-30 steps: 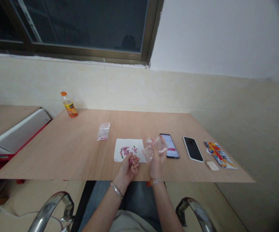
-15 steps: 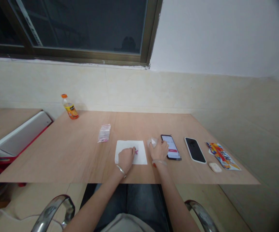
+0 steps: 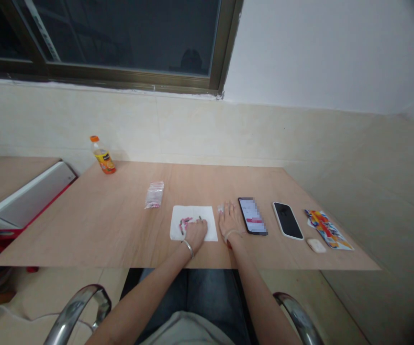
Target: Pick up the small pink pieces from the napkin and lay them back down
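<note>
My left hand rests on a white paper napkin, its fingers curled down at the napkin's lower right. Small pink pieces and a few dark-tipped ones lie on the napkin, just above that hand. Whether the hand covers or holds any pieces is hidden. My right hand lies flat on the wooden table, fingers spread, between the napkin and a lit phone. A small clear plastic bag sits at its fingertips, mostly hidden.
A resealable bag of pink pieces lies beyond the napkin. An orange-capped juice bottle stands at the back left corner. To the right are a black phone, a colourful packet and a small white case.
Both hands have come down to the table. My right hand no longer lifts the clear bag, which now lies at its fingertips, and my left hand has dropped from mid-air onto the napkin.
</note>
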A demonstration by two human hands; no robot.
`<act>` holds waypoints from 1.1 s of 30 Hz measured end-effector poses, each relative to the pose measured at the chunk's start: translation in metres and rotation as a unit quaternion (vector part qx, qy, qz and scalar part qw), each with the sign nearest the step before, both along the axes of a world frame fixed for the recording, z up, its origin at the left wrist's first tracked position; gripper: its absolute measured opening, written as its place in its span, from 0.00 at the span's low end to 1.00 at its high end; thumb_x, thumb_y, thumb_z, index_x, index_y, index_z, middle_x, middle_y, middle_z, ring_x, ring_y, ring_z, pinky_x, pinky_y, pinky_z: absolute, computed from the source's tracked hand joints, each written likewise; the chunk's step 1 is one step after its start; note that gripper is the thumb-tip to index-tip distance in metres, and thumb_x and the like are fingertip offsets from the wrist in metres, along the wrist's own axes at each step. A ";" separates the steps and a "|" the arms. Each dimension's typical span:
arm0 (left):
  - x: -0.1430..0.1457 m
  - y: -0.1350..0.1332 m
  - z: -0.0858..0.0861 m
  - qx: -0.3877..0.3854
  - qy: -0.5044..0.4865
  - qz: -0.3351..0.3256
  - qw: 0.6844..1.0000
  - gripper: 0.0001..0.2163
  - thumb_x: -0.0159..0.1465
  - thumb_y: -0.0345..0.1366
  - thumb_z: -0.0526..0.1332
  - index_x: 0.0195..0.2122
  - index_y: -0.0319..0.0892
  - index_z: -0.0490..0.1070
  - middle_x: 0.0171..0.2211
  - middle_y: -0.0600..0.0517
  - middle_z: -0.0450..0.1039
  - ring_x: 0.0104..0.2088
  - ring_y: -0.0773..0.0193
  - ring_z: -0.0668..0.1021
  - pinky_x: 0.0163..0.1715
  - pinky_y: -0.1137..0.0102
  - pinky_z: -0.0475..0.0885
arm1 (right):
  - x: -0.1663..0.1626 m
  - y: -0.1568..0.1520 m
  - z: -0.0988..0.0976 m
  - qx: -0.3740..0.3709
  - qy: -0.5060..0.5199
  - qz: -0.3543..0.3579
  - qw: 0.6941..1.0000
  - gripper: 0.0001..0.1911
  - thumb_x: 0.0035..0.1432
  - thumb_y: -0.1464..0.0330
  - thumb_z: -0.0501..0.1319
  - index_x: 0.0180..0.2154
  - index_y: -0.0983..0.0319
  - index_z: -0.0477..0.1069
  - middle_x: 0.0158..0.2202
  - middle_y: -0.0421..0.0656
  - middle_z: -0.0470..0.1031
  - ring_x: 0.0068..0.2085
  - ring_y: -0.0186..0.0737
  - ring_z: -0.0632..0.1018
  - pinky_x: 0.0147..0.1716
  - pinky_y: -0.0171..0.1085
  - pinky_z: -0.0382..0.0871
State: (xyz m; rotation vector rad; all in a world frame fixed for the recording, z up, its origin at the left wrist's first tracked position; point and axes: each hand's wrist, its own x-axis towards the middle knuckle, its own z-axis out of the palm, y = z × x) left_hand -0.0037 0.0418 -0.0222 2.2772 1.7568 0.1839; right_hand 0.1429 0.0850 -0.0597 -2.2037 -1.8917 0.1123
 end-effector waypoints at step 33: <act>-0.006 -0.006 0.020 0.024 0.027 -0.036 0.999 0.13 0.67 0.31 0.41 0.42 0.37 0.65 0.43 0.42 0.66 0.36 0.61 0.77 0.30 0.70 0.67 | -0.003 0.001 -0.001 -0.010 0.025 -0.014 1.000 0.29 0.63 0.63 0.38 0.63 0.68 0.45 0.65 0.48 0.46 0.64 0.42 0.48 0.61 0.41 0.38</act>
